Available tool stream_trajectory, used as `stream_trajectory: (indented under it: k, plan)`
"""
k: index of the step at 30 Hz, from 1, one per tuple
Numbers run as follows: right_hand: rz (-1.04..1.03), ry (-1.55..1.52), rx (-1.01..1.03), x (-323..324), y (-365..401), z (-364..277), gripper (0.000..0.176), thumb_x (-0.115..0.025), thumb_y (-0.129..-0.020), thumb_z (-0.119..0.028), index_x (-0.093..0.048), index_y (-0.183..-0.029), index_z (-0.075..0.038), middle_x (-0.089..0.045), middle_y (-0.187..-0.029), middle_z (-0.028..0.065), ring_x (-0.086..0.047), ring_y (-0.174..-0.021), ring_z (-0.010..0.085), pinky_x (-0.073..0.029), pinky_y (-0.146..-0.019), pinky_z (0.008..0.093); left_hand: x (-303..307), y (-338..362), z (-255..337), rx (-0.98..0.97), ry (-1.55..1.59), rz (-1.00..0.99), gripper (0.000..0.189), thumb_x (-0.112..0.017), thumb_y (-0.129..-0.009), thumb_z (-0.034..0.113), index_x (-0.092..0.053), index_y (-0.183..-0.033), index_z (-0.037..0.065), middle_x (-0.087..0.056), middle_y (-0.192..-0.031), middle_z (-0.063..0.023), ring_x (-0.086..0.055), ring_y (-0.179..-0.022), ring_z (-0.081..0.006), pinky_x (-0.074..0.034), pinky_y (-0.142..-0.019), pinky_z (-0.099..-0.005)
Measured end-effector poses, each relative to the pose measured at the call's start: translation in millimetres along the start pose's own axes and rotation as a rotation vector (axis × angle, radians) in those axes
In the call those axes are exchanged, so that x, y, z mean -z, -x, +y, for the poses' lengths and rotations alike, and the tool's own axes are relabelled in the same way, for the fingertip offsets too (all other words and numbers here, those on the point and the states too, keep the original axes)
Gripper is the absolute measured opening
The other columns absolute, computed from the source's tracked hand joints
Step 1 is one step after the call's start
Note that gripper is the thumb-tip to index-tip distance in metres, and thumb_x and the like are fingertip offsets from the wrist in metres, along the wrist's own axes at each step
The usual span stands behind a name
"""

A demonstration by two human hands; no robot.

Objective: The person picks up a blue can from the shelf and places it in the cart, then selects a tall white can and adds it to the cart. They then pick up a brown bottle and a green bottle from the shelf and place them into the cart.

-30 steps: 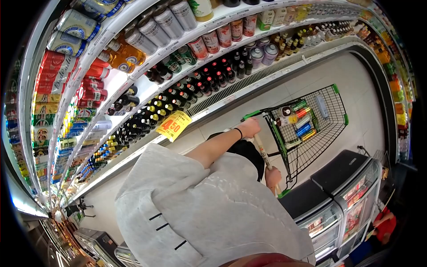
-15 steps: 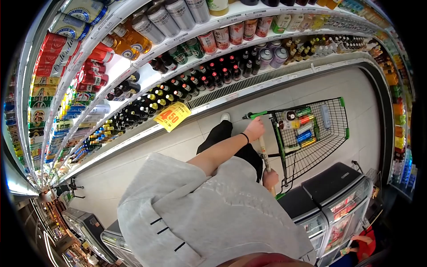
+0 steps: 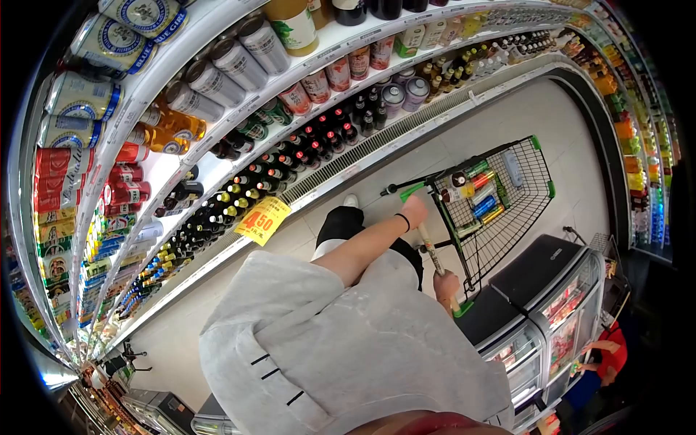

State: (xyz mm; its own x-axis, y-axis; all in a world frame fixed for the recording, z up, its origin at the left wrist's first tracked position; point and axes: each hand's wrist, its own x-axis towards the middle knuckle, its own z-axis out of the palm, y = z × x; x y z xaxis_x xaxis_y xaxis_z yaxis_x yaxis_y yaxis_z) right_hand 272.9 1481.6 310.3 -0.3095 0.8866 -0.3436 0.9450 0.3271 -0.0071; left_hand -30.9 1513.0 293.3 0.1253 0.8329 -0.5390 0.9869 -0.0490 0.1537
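A wire shopping cart (image 3: 500, 254) with green trim stands to the right in the head view. My left hand (image 3: 415, 211), with a dark band at its wrist, is closed round the upper part of the cart's handle (image 3: 429, 246). Lower on the same handle, my right hand (image 3: 446, 284) is wrapped round the bar near its green end. Inside the cart, several cans (image 3: 484, 206) and bottles (image 3: 457, 193) lie together near the handle side. A pale blue-white package (image 3: 512, 168) rests farther forward.
Curved drinks shelves (image 3: 341, 65) run along the left and top, with a yellow price sign (image 3: 262, 220) on the lower edge. Freezer cabinets (image 3: 536, 312) line the other side. Near them, a person in red (image 3: 612, 351) appears at lower right.
The shelves and price sign have shifted left and downward in view. The cart appears slightly farther left and higher. Both hands keep their hold on the handle.
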Motion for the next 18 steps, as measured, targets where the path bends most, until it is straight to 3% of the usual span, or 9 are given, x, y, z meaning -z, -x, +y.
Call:
stream_trajectory:
  k: [5, 18]
  plan:
    - [-0.006, -0.002, -0.049, 0, -20, 2, 0.027, -0.073, -0.083, -0.035, -0.077, -0.074, -0.01, -0.069, -0.068, 0.019, -0.07, -0.066, 0.041, -0.057, -0.062, 0.0515, 36, -6, -10, -0.029, -0.032, -0.123, 0.023, -0.083, -0.08, 0.035, -0.081, -0.096, 0.019, -0.077, -0.094, -0.0014, -0.073, -0.092, -0.021, -0.052, -0.073, -0.0366]
    - [0.075, 0.025, 0.03, 24, -106, 47, 0.026, -0.074, -0.08, -0.034, -0.072, -0.067, -0.012, -0.068, -0.063, 0.0165, -0.07, -0.061, 0.0378, -0.056, -0.058, 0.0471, 94, -97, -11, -0.051, 0.006, -0.124, 0.017, -0.079, -0.083, 0.029, -0.082, -0.096, 0.018, -0.078, -0.096, -0.0024, -0.074, -0.093, -0.0216, -0.053, -0.072, -0.0363]
